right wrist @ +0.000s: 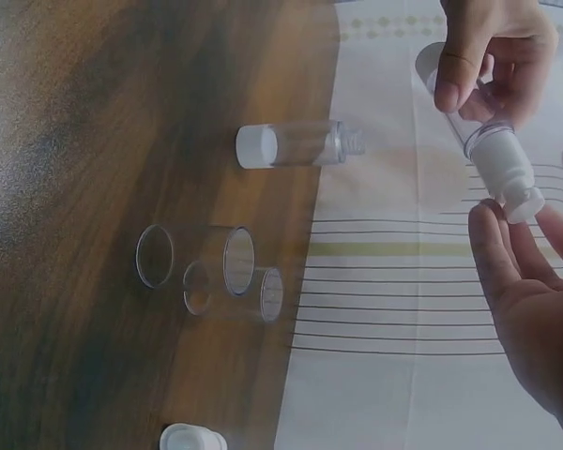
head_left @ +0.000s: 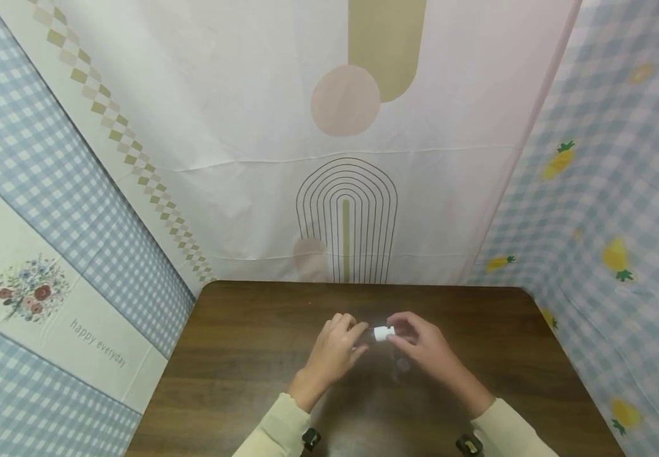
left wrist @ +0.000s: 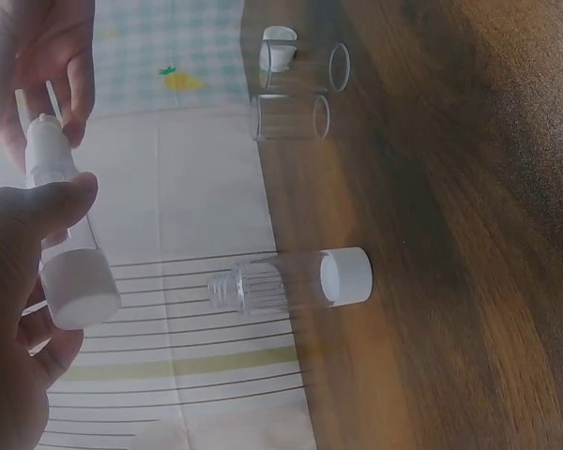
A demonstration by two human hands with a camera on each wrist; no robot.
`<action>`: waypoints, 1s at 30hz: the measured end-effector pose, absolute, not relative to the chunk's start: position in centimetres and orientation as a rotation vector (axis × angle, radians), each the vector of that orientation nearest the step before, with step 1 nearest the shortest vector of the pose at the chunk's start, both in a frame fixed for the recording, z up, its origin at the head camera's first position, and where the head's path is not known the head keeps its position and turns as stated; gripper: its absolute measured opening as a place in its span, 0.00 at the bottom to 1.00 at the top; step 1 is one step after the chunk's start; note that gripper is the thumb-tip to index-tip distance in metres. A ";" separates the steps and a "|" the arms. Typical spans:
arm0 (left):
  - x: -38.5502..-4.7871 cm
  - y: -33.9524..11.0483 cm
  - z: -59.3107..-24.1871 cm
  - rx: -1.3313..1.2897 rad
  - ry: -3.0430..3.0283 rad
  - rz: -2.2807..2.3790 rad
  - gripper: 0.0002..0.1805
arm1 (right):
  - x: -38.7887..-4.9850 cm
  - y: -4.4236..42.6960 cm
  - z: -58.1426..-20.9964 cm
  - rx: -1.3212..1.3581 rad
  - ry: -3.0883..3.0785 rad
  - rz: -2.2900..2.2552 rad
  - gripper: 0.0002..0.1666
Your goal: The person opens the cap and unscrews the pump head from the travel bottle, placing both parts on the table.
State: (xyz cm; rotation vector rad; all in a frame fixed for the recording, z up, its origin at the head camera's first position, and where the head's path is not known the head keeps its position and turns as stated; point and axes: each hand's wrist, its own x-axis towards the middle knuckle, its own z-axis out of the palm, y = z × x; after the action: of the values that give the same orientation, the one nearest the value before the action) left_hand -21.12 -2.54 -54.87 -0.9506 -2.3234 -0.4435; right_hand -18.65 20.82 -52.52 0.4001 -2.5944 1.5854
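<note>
My left hand point(head_left: 335, 346) grips a clear pump bottle point(left wrist: 80, 286) round its body, thumb on the near side. The bottle has a white base and a white pump head point(right wrist: 507, 173), and it lies tilted in the air above the table. Close by the pump head is my right hand point(right wrist: 535, 300), its fingers spread. Some of its fingertips reach the nozzle end, while the thumb stands apart; whether they press on it I cannot tell. A second clear bottle point(left wrist: 300, 281) with a white base and a bare threaded neck stands upright on the table.
Two clear open cylinders point(left wrist: 296, 117) stand side by side on the dark wooden table point(head_left: 238, 381). A small white pump piece point(right wrist: 193, 438) is near them. Printed cloth point(head_left: 238, 209) hangs behind the table's far edge and along both sides.
</note>
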 end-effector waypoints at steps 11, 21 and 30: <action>-20.9 -2.0 -54.8 -0.959 -2.295 -0.483 0.23 | -18.8 20.6 -52.9 0.359 -2.654 1.515 0.13; -20.7 -1.8 -54.7 -0.972 -2.311 -0.441 0.21 | -18.8 20.6 -53.4 0.352 -2.612 1.548 0.12; -20.7 -1.7 -54.4 -0.975 -2.314 -0.448 0.21 | -18.8 20.5 -53.6 0.410 -2.525 1.533 0.13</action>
State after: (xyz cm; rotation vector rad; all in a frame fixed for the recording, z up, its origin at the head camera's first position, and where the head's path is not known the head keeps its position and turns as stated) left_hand -20.71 -1.74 -54.39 -0.9755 -2.3142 -0.4481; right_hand -18.78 20.54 -53.62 0.4099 -2.5252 1.5329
